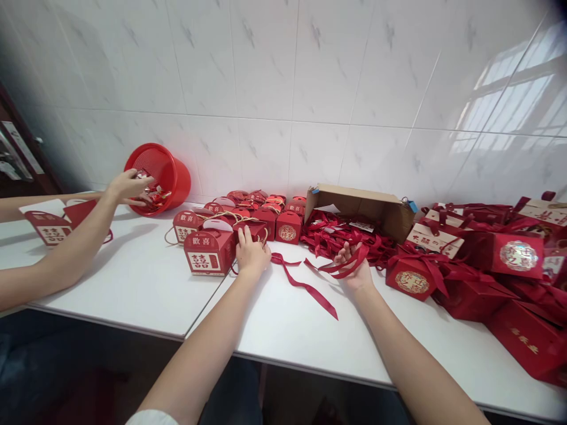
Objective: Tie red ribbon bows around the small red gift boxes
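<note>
My left hand (253, 252) is closed around the near side of a small red gift box (254, 228), its fingers bent over the cardboard. Just left of it stands another red gift box (209, 252) with a white label and gold characters. My right hand (354, 268) is closed on a red ribbon (357, 261), which loops over the palm and fingers. Between my hands a second strip of red ribbon (305, 287) lies loose and twisted on the white table (287, 330). Part of the held box is hidden by my left hand.
A cardboard carton (381, 206) lies on its side, red ribbons (349, 236) spilling out. Finished-looking red boxes (416, 274) are piled at right; several more (266, 218) stand by the wall. At left, another person's hands (128, 188) reach into a red basket (179, 180) of wrapped sweets.
</note>
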A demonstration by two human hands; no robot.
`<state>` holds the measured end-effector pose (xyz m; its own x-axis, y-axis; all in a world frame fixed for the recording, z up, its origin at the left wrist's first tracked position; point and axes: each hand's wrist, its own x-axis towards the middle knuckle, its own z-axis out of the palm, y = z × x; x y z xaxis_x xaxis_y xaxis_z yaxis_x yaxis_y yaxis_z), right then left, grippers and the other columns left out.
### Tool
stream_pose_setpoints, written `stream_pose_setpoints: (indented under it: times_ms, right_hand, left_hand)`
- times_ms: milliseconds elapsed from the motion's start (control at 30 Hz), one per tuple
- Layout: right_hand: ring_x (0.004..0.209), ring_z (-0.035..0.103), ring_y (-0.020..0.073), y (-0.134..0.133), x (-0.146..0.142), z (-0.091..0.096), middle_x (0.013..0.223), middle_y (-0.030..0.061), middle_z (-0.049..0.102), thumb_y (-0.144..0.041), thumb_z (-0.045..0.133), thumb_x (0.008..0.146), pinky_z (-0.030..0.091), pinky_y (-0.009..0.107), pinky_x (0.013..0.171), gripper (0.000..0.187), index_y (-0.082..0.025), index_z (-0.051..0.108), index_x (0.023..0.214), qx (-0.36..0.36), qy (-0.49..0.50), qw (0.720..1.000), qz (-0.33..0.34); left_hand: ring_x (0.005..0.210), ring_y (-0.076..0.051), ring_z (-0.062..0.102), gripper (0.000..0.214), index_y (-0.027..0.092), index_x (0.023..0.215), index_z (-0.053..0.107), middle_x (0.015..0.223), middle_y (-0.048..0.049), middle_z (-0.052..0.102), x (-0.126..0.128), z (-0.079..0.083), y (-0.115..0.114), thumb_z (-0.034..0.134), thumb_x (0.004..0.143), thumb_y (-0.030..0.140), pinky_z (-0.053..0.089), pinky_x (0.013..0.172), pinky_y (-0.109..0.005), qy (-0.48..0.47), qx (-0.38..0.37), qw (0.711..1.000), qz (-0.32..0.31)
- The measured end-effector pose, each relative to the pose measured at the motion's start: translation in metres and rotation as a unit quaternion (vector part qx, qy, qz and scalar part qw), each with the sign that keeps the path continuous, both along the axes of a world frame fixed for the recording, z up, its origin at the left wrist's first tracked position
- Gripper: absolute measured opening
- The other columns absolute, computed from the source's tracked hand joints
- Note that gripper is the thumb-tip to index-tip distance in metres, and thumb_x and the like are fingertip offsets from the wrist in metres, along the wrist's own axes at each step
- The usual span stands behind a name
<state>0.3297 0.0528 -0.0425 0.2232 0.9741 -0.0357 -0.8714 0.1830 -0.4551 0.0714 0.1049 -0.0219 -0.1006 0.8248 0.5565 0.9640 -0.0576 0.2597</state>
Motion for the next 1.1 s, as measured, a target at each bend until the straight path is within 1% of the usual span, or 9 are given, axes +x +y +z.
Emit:
stream_pose_setpoints:
  times_ms: [200,367,500,567,633,767,900,967,1100]
  right_hand:
    - [0.053,0.064,0.0090,0.000,0.001,0.001,0.064,-0.0052,0.070,-0.048,0.058,0.083,0.053,0.021,0.052,0.032,-0.021,0.062,0.065,-0.001,0.007,1.000,-0.001]
    - [0.053,0.064,0.0092,-0.001,0.001,0.001,0.062,-0.0043,0.069,-0.050,0.055,0.084,0.054,0.022,0.053,0.036,-0.021,0.063,0.065,-0.013,0.004,1.000,0.001]
    - [0.053,0.064,0.0092,0.000,0.000,0.001,0.061,-0.0044,0.069,-0.050,0.057,0.083,0.054,0.022,0.053,0.034,-0.021,0.063,0.065,-0.013,0.001,1.000,-0.002]
    - [0.052,0.064,0.0093,0.001,-0.001,0.000,0.061,-0.0042,0.068,-0.051,0.056,0.083,0.054,0.022,0.053,0.035,-0.021,0.062,0.066,-0.013,0.001,1.000,-0.006]
    - [0.051,0.063,0.0090,0.001,-0.001,0.000,0.060,-0.0039,0.068,-0.051,0.055,0.084,0.054,0.021,0.052,0.037,-0.020,0.061,0.066,-0.013,-0.001,1.000,-0.010]
    - [0.050,0.062,0.0089,0.003,-0.001,-0.001,0.059,-0.0039,0.066,-0.054,0.056,0.082,0.054,0.021,0.051,0.038,-0.020,0.059,0.066,-0.010,-0.024,1.000,-0.016]
    - [0.050,0.062,0.0097,0.006,-0.002,-0.004,0.058,-0.0042,0.066,-0.054,0.059,0.080,0.054,0.021,0.050,0.035,-0.021,0.058,0.069,-0.004,-0.066,0.997,-0.025]
    - [0.050,0.062,0.0100,0.006,-0.004,-0.004,0.059,-0.0041,0.066,-0.053,0.060,0.080,0.054,0.021,0.050,0.032,-0.022,0.058,0.070,0.000,-0.088,0.996,-0.025]
    - [0.052,0.063,0.0113,0.004,-0.012,-0.001,0.062,-0.0027,0.067,-0.049,0.061,0.080,0.054,0.022,0.053,0.027,-0.022,0.063,0.081,0.004,-0.130,0.991,-0.006]
  left_hand:
    - [0.135,-0.033,0.027,0.029,0.017,0.066,0.072,0.140,-0.0118,0.042,-0.001,0.002,-0.001,0.049,0.080,0.030,0.044,0.095,-0.045,-0.028,0.027,0.999,-0.012]
    - [0.131,-0.035,0.030,0.025,0.019,0.060,0.070,0.133,-0.0125,0.046,0.001,0.005,-0.005,0.053,0.077,0.026,0.044,0.095,-0.048,-0.077,0.045,0.995,-0.042]
    - [0.126,-0.036,0.032,0.026,0.020,0.057,0.068,0.124,-0.0142,0.049,0.004,0.008,-0.007,0.052,0.077,0.028,0.048,0.089,-0.049,-0.125,0.049,0.989,-0.057]
    - [0.124,-0.036,0.033,0.026,0.020,0.052,0.065,0.120,-0.0144,0.051,0.005,0.008,-0.007,0.054,0.075,0.027,0.047,0.091,-0.048,-0.144,0.049,0.985,-0.082]
    - [0.123,-0.034,0.035,0.027,0.021,0.045,0.059,0.115,-0.0133,0.054,0.007,0.009,-0.008,0.057,0.072,0.024,0.042,0.099,-0.047,-0.160,0.049,0.978,-0.128]
    - [0.118,-0.029,0.043,0.038,0.023,0.035,0.043,0.104,-0.0100,0.064,0.011,0.013,-0.011,0.057,0.070,0.022,0.036,0.105,-0.044,-0.201,0.030,0.944,-0.260]
    - [0.105,-0.027,0.056,0.040,0.021,0.035,0.038,0.096,-0.0078,0.071,0.015,0.018,-0.017,0.059,0.069,0.027,0.045,0.095,-0.042,-0.260,-0.025,0.881,-0.395]
    - [0.104,-0.026,0.059,0.037,0.020,0.041,0.043,0.102,-0.0100,0.069,0.017,0.019,-0.019,0.056,0.073,0.033,0.047,0.090,-0.040,-0.306,-0.034,0.852,-0.424]
    - [0.105,-0.024,0.059,0.027,0.017,0.064,0.051,0.116,-0.0128,0.060,0.020,0.017,-0.020,0.050,0.078,0.041,0.050,0.082,-0.038,-0.386,-0.037,0.817,-0.428]
